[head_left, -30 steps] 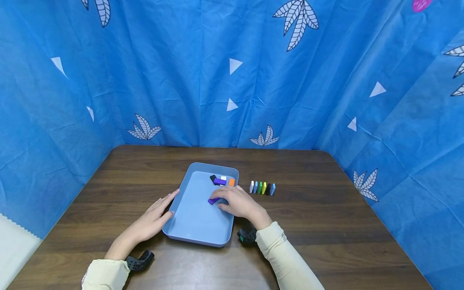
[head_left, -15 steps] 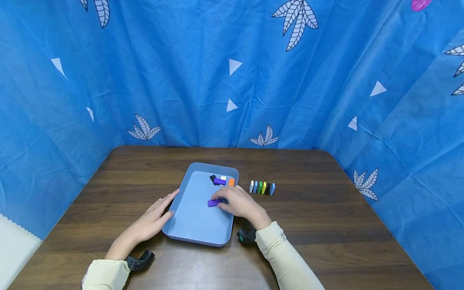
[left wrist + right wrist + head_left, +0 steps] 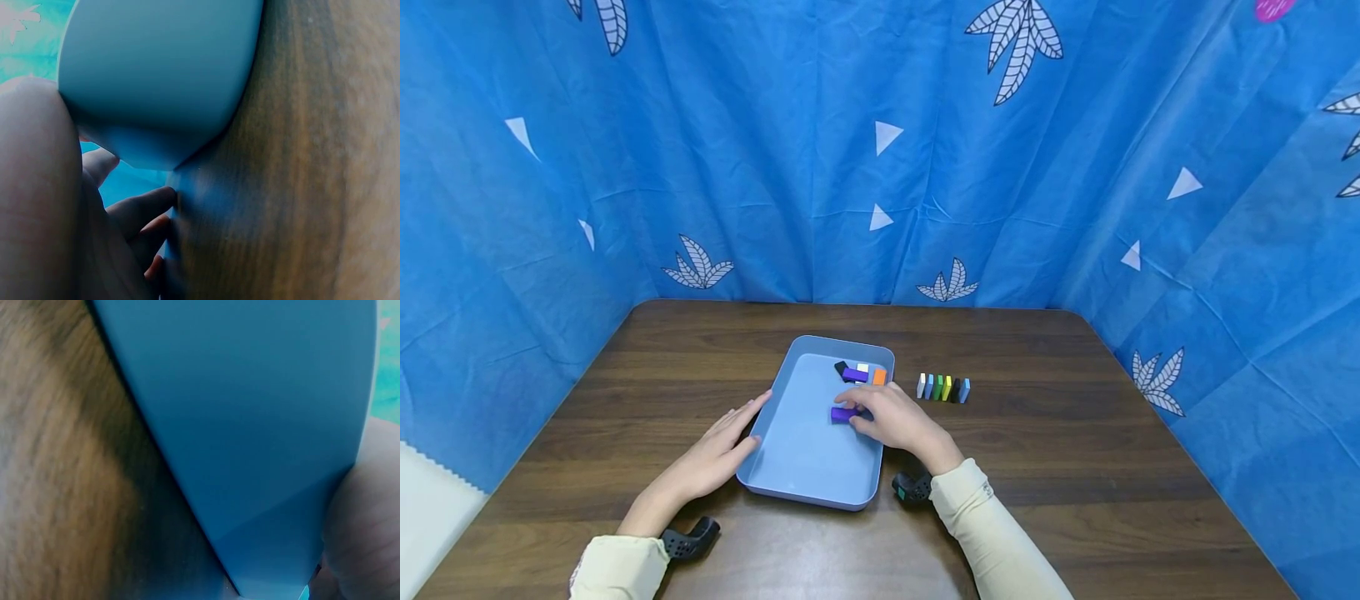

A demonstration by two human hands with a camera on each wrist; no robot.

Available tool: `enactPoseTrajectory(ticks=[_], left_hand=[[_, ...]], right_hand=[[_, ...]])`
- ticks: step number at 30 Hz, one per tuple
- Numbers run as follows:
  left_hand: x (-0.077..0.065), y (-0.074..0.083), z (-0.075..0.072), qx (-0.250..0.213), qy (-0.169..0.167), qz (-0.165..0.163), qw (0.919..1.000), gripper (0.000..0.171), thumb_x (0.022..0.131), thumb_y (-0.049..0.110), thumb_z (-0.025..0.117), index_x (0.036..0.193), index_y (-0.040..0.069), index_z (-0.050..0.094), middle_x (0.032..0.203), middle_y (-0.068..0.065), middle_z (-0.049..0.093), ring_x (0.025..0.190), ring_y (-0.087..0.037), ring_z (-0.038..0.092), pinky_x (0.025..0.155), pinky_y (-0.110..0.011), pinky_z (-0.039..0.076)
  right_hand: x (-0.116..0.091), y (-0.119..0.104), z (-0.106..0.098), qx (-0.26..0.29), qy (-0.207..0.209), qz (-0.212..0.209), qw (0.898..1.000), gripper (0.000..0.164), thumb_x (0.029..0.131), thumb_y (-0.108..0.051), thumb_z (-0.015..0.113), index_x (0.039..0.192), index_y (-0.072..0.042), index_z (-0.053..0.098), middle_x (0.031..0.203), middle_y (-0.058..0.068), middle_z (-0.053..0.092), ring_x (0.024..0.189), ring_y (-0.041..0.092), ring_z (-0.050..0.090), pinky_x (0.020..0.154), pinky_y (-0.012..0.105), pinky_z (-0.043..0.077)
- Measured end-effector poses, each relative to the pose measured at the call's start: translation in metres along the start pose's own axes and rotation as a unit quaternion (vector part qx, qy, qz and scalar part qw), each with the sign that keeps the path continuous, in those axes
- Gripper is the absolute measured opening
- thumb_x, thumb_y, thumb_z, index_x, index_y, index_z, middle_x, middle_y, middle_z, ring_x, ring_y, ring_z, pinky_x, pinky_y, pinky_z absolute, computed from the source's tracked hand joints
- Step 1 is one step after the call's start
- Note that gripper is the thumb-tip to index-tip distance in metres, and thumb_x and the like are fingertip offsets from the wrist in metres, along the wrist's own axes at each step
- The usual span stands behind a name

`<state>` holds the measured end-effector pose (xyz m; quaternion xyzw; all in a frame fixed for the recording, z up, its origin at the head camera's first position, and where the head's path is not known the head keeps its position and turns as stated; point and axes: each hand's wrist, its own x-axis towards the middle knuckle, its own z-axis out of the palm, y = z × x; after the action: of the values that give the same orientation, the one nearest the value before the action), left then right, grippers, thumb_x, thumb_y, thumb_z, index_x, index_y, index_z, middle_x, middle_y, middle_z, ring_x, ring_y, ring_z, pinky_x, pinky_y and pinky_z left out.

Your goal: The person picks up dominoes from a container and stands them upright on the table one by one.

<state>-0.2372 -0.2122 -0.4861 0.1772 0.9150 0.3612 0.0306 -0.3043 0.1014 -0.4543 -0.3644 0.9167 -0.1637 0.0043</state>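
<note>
Steady one side, pinch lightly on the other

On the dark wood-grain table (image 3: 1037, 483), a shallow rectangular light-blue tray (image 3: 805, 467) needs calm bracing: the left hand (image 3: 722, 450) lies along its left side, fingers extended, and should not push. The right hand (image 3: 891, 417) pinches one end of the small rectangular purple block (image 3: 840, 415) within the tray; whether it is raised is unclear. A light, level grip, clear of the small orange block (image 3: 879, 377), works best
</note>
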Motion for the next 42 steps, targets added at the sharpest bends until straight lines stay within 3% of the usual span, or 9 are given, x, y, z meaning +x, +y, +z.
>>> enactPoseTrajectory(ticks=[13, 25, 42], left_hand=[[0.0021, 0.0001, -0.0013, 0.007, 0.003, 0.005, 1.0000, 0.063, 0.108, 0.021, 0.047, 0.166, 0.021, 0.023, 0.169, -0.014, 0.028, 0.156, -0.044, 0.021, 0.123, -0.068, 0.015], [0.0021, 0.0004, -0.0014, 0.005, 0.001, 0.002, 1.0000, 0.063, 0.108, 0.021, 0.047, 0.166, 0.021, 0.023, 0.169, -0.015, 0.028, 0.156, -0.044, 0.021, 0.123, -0.068, 0.015], [0.0018, 0.0016, -0.0007, 0.005, 0.001, 0.007, 1.0000, 0.063, 0.108, 0.019, 0.047, 0.166, 0.020, 0.022, 0.169, -0.016, 0.028, 0.156, -0.044, 0.021, 0.123, -0.068, 0.015]], right_hand=[[0.0007, 0.0027, -0.0001, 0.007, -0.007, 0.004, 1.000, 0.038, 0.103, -0.022, 0.061, 0.141, -0.026, 0.064, 0.142, -0.002, 0.065, 0.129, 0.017, 0.060, 0.104, 0.043, 0.047], [0.0007, 0.0041, 0.0009, 0.018, -0.008, 0.004, 1.000, 0.043, 0.103, -0.023, 0.062, 0.145, -0.028, 0.060, 0.136, 0.000, 0.065, 0.117, 0.015, 0.061, 0.099, 0.040, 0.046], [0.0001, 0.0043, 0.0017, 0.031, -0.002, 0.008, 0.999, 0.040, 0.102, -0.021, 0.063, 0.142, -0.024, 0.062, 0.135, -0.001, 0.067, 0.120, 0.015, 0.062, 0.099, 0.039, 0.045]])
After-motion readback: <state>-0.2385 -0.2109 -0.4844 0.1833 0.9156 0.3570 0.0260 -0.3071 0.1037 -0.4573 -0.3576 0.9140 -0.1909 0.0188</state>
